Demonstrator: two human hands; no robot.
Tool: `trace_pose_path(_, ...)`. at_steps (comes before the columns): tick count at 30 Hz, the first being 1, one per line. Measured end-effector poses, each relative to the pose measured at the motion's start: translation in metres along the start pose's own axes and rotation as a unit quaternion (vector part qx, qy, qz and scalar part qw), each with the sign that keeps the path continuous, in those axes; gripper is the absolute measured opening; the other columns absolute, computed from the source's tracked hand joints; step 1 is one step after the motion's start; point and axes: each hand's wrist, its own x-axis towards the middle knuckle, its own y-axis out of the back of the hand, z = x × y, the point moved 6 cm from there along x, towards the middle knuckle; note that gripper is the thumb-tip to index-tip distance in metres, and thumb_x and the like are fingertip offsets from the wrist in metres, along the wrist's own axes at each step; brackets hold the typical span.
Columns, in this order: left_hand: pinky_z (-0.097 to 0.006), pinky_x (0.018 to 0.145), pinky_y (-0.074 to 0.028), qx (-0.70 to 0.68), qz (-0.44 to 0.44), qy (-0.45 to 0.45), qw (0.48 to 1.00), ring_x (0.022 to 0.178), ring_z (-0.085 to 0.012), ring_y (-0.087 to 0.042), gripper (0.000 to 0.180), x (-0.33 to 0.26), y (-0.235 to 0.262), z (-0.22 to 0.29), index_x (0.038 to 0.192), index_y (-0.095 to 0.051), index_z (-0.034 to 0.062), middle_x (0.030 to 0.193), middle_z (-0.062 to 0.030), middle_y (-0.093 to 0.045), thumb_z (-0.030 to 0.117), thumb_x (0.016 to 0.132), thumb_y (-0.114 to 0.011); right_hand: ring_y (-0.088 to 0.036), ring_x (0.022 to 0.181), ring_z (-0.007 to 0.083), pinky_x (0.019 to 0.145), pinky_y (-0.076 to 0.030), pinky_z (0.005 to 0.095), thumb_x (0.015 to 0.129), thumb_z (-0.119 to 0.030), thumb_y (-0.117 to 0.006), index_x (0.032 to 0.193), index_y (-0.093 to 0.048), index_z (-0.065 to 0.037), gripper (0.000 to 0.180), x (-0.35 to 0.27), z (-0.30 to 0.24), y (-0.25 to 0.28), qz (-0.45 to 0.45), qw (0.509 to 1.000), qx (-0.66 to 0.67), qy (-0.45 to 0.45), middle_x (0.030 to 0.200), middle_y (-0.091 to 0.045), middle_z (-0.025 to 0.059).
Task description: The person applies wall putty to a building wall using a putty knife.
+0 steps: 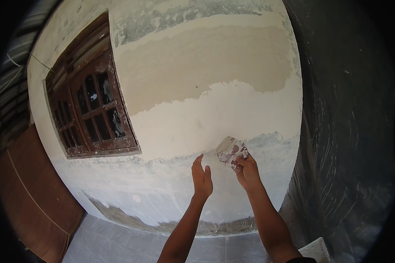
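Both forearms rise from six o'clock. Right hand (247,172) grips a putty-smeared flat metal scraper blade (231,151), pressed against the rough plastered wall (197,79). Left hand (202,177) is open, fingers straight, flat near the wall at the blade's eight o'clock. White filler covers the middle band; tan patch above and grey strip below remain bare. Brown wooden window (90,103) sits at ten o'clock, clear of the work.

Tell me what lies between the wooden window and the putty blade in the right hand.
Only wall: the head view shows bare, patchy white plaster between the wooden window and the putty blade held in the right hand.
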Motion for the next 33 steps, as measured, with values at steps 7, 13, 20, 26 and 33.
trace_pose_path(7,-0.048,0.112,-0.026,0.061,0.019,-0.07,0.995,0.133,-0.0391,-0.037,0.06,0.079,0.008,-0.004,0.142,-0.036,-0.005,0.143,-0.0245,-0.041,0.041,0.105,-0.032,-0.064,0.108,0.0215,0.092,-0.054,0.0341,0.09,0.01,-0.047,0.125,-0.052,0.002,0.036,0.075,-0.02,-0.046,-0.063,0.996,-0.046,0.034,0.118,-0.063,0.0113)
trace_pose_path(13,-0.049,0.11,-0.029,0.071,0.025,-0.116,0.99,0.131,-0.0396,-0.039,0.06,0.131,0.019,-0.01,0.141,-0.037,-0.0063,0.143,-0.0252,-0.042,0.041,0.104,-0.034,-0.064,0.106,0.0214,0.092,-0.055,0.0346,0.09,0.011,-0.048,0.125,-0.052,0.002,0.037,0.112,-0.023,-0.071,-0.073,0.994,-0.049,0.06,0.118,-0.062,0.0116)
trace_pose_path(20,-0.049,0.109,-0.031,0.1,0.036,-0.156,0.982,0.129,-0.04,-0.042,0.053,0.179,0.027,-0.029,0.141,-0.039,-0.0036,0.139,-0.0244,-0.046,0.028,0.1,-0.048,-0.063,0.108,0.0212,0.092,-0.055,0.0337,0.092,0.01,-0.048,0.129,-0.049,0.004,0.038,0.137,-0.027,-0.096,-0.044,0.989,-0.077,0.121,0.121,-0.061,0.0121)
trace_pose_path(26,-0.049,0.106,-0.033,0.135,0.013,-0.248,0.959,0.129,-0.0395,-0.042,0.056,0.217,0.043,-0.046,0.137,-0.044,-0.001,0.14,-0.0237,-0.044,0.016,0.087,-0.061,-0.063,0.108,0.0182,0.092,-0.052,0.0325,0.093,0.01,-0.049,0.131,-0.05,0.006,0.039,0.155,-0.025,-0.11,0.032,0.94,-0.206,0.271,0.123,-0.061,0.0122)
trace_pose_path(33,-0.057,0.107,-0.031,0.263,0.095,-0.439,0.854,0.139,-0.0419,-0.032,0.042,0.266,0.055,-0.065,0.125,-0.058,0.0058,0.144,-0.0199,-0.039,0.021,0.086,-0.058,-0.068,0.103,0.0276,0.089,-0.053,0.0333,0.089,0.013,-0.05,0.127,-0.059,0.004,0.041,0.138,-0.009,-0.156,0.119,0.694,-0.499,0.505,0.116,-0.068,0.0213)
